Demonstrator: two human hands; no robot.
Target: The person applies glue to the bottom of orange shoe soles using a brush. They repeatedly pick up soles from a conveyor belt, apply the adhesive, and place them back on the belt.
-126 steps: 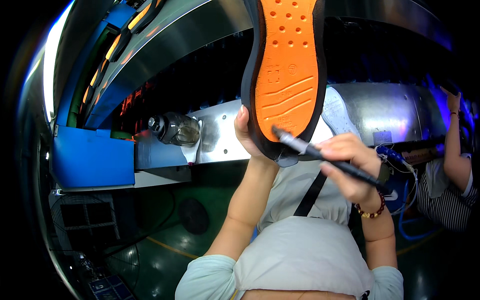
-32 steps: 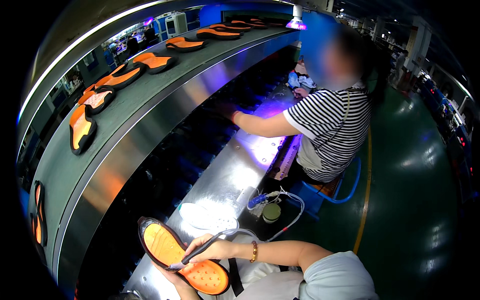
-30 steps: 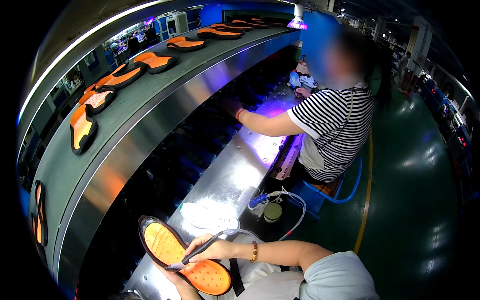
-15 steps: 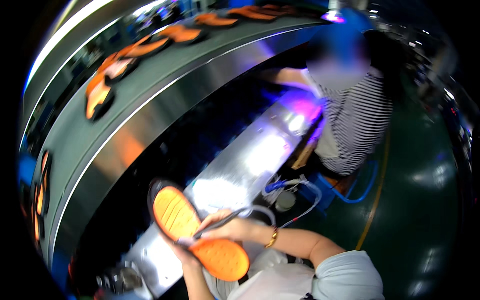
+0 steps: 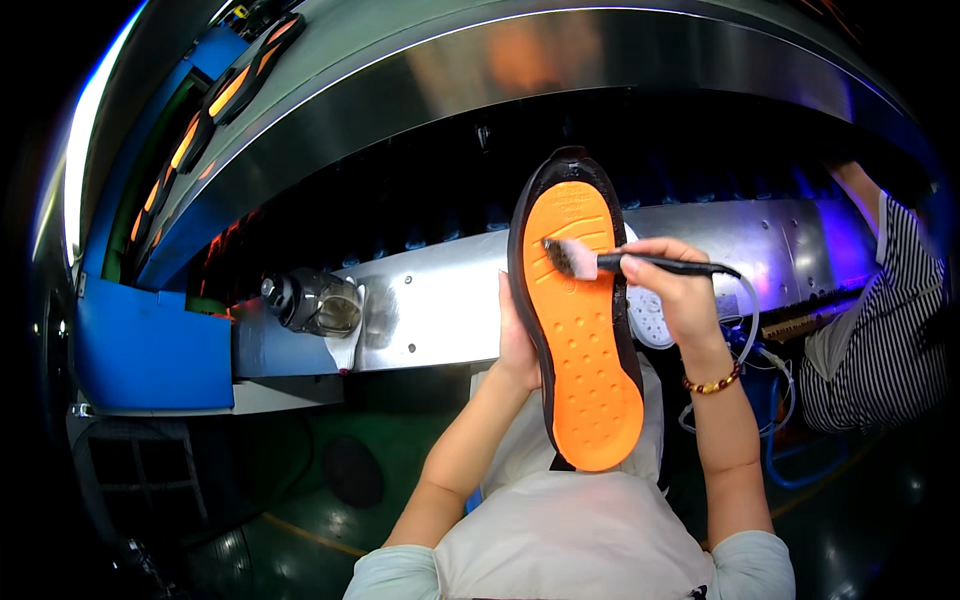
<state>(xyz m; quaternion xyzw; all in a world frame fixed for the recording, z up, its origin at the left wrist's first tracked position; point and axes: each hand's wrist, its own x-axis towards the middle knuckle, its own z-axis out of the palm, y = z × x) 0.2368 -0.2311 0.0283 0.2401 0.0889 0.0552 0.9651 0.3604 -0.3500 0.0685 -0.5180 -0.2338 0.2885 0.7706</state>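
Observation:
My left hand (image 5: 517,340) grips the left edge of a shoe sole (image 5: 585,350), its fingers mostly hidden behind it. The sole is orange in the middle with a raised black rim, narrower end pointing away from me. My right hand (image 5: 675,290) pinches the black handle of a brush (image 5: 570,258). Its pale, dark-tipped bristles lie against the orange surface, in the far half. From the handle's back end a thin grey hose (image 5: 752,312) curves down past my right wrist.
Ahead runs a metal shelf (image 5: 440,310) with a dark glass jar (image 5: 330,305) and a white perforated disc (image 5: 650,318) on it. Beyond curves a green conveyor belt (image 5: 345,45) carrying several soles. A person in a striped top (image 5: 890,330) sits at the right.
The view has swung left, so the co-worker now appears at the far right. The sole has turned from a diagonal to nearly straight ahead, and the brush now touches its farther part.

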